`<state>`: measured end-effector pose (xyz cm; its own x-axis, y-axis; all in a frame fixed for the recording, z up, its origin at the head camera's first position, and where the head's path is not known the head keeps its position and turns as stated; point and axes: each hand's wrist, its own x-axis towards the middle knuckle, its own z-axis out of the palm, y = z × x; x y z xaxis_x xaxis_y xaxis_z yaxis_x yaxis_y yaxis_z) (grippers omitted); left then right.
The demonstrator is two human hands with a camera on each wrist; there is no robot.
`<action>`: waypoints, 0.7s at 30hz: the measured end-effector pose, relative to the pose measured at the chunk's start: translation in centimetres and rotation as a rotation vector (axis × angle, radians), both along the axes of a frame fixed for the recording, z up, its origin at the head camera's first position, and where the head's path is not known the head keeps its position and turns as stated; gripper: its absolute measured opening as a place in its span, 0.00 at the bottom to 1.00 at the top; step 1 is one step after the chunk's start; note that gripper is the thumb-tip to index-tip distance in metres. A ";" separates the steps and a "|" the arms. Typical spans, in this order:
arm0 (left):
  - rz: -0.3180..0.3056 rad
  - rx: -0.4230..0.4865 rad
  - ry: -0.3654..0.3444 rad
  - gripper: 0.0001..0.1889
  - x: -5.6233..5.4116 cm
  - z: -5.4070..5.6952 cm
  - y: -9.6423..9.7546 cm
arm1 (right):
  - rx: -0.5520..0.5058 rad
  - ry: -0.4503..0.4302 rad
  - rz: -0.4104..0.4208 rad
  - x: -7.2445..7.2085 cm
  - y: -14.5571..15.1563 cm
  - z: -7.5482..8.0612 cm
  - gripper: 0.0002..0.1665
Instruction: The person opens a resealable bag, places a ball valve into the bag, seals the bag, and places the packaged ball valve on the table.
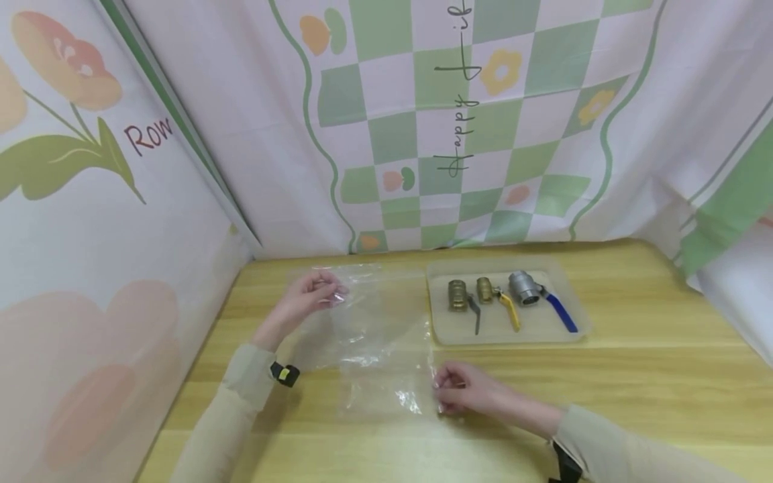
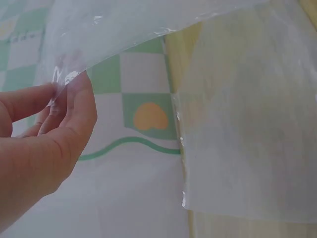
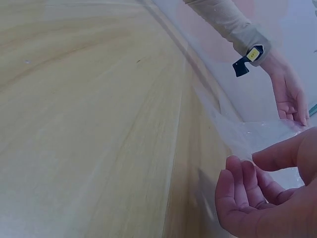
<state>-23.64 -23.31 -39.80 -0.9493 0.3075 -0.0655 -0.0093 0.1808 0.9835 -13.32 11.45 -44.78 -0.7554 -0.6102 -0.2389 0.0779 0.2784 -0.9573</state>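
Observation:
A thin clear plastic bag (image 1: 386, 335) is stretched between the two hands above the table, on the left of the head view. The left hand (image 1: 311, 295) pinches its far left corner between thumb and fingers; the left wrist view shows that hand (image 2: 54, 124) at the corner of the film. Lower right, the right hand (image 1: 468, 389) pinches the bag's near right edge. In the right wrist view the thumb and fingertips of the right hand (image 3: 267, 193) meet at the film. Another layer of clear plastic (image 2: 252, 134) lies on the tabletop below; whether it is a separate bag I cannot tell.
Right of the bag stands a shallow translucent tray (image 1: 513, 337). It holds a brass valve with a grey lever (image 1: 457, 295), a brass valve with a yellow lever (image 1: 486, 290) and a silver valve with a blue lever (image 1: 524, 288). Printed curtains (image 1: 290, 168) border the wooden table (image 1: 634, 376).

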 end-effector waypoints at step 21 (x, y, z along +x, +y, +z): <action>-0.124 0.093 0.075 0.11 4.3 3.2 2.0 | 0.113 0.169 0.078 0.7 3.4 0.7 0.11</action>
<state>-19.38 -21.35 -36.63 -0.9047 0.4243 0.0383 0.0814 0.0841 0.9931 -12.59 14.86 -44.04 -0.7418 -0.6449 -0.1837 -0.1068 0.3840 -0.9171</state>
